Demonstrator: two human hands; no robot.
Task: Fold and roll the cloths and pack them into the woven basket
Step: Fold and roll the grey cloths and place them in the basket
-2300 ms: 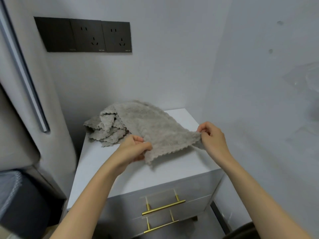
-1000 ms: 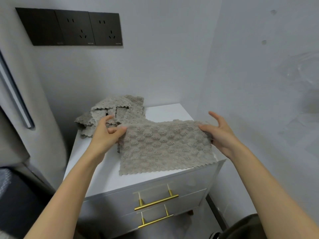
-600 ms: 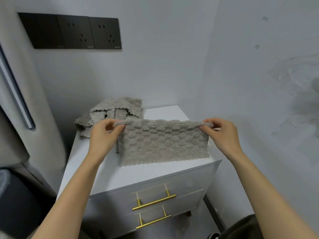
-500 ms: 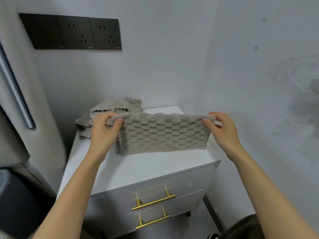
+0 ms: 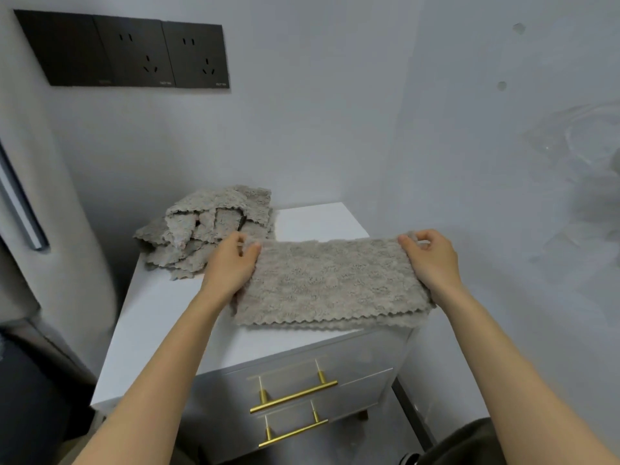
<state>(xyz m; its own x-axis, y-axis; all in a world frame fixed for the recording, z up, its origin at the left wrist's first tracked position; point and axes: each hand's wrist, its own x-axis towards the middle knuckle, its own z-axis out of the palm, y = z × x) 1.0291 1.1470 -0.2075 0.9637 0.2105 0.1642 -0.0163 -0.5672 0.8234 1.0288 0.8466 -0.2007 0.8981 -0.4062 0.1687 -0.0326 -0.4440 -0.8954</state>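
A grey-beige fleecy cloth (image 5: pixel 330 283) lies folded in half on the white cabinet top (image 5: pixel 161 317), its scalloped edges toward me and hanging slightly over the front right corner. My left hand (image 5: pixel 231 266) pinches the far left corner of the fold. My right hand (image 5: pixel 432 260) pinches the far right corner. A heap of several more cloths (image 5: pixel 208 233) of the same kind sits at the back left of the cabinet top. No woven basket is in view.
The cabinet stands in a corner between two pale walls and has two drawers with gold handles (image 5: pixel 293 397). Black wall sockets (image 5: pixel 134 52) are mounted above it. A grey curtain (image 5: pixel 43 182) hangs at the left.
Both hands lifted the cloth's far edge and brought it forward and down, so the cloth now lies doubled, smoother side up. The view shifted slightly.
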